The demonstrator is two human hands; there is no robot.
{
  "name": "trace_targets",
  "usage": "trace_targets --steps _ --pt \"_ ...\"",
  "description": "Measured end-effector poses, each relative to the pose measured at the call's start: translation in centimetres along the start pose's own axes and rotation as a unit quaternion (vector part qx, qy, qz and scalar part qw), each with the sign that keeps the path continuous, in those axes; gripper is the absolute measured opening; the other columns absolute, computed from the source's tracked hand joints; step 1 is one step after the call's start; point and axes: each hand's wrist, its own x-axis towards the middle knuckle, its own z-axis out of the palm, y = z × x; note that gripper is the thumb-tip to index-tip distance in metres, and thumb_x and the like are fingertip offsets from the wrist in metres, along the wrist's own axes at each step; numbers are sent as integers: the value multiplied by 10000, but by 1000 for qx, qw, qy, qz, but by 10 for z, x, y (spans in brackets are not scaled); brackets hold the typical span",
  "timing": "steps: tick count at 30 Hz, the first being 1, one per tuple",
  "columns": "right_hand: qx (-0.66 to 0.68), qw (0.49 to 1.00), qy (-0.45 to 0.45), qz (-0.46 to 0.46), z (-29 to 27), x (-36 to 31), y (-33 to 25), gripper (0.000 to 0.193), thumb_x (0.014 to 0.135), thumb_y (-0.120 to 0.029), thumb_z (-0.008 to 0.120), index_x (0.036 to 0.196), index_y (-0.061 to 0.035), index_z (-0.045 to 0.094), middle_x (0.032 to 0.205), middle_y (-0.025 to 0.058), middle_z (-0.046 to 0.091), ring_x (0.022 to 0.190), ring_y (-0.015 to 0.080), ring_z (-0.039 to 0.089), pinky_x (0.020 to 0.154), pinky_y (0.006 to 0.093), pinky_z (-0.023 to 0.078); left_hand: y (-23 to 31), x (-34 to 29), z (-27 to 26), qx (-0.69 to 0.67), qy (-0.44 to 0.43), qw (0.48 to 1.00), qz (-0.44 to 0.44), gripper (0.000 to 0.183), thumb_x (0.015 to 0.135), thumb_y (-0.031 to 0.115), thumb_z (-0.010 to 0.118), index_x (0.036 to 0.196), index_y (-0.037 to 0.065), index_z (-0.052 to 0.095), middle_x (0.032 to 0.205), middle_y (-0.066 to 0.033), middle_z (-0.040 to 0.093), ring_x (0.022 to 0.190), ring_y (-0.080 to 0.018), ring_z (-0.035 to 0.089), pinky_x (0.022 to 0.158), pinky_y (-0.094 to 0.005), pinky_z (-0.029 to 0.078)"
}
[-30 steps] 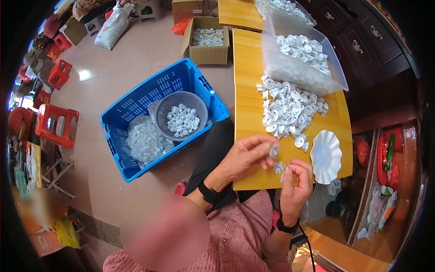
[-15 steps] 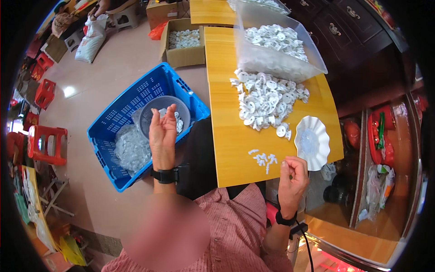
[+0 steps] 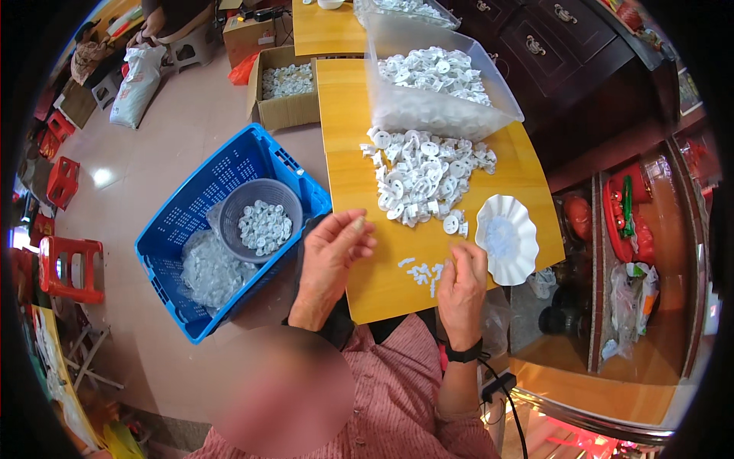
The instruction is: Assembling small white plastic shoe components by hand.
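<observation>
My left hand [image 3: 329, 260] is over the table's left edge, its fingers loosely bent and apart, with nothing visible in them. My right hand [image 3: 462, 294] is at the near edge of the table, thumb and fingers pinched together; whatever they may hold is too small to make out. Small white plastic pieces [image 3: 420, 273] lie just left of it. Beyond both hands spreads a pile of white round plastic parts [image 3: 428, 172]. A white scalloped dish [image 3: 520, 256] with tiny clear pieces stands right of my right hand. White parts lie in a grey bowl [image 3: 223, 222] left of my left hand.
The bowl sits in a blue crate [image 3: 172, 294] beside clear plastic bags [image 3: 210, 271]. A clear bin [image 3: 489, 122] of parts is tipped toward me on the yellow table [image 3: 344, 145]. A cardboard box [image 3: 287, 115] stands on the floor; open shelves [image 3: 642, 367] are at the right.
My left hand has moved right from over the grey bowl to the table's left edge, its fingers now more bent. My right hand has shifted slightly left, by the small white pieces.
</observation>
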Motion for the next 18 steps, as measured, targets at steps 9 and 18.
trace_targets --steps 9,18 --pt "-77 996 44 -28 26 24 17 352 863 9 611 1214 8 578 1134 175 558 1070 359 561 891 428 482 -15 -13 18 66 -41 996 -46 256 965 115 615 1182 -21 611 988 -106 681 808 -141 661 708 -251 542" --pt "-82 995 47 23 34 20 38 186 886 -43 629 1067 -12 600 984 159 567 923 347 608 763 430 510 -31 -13 24 78 -78 991 -79 267 974 154 615 1183 -12 607 1007 -95 685 819 -111 641 729 -237 535"
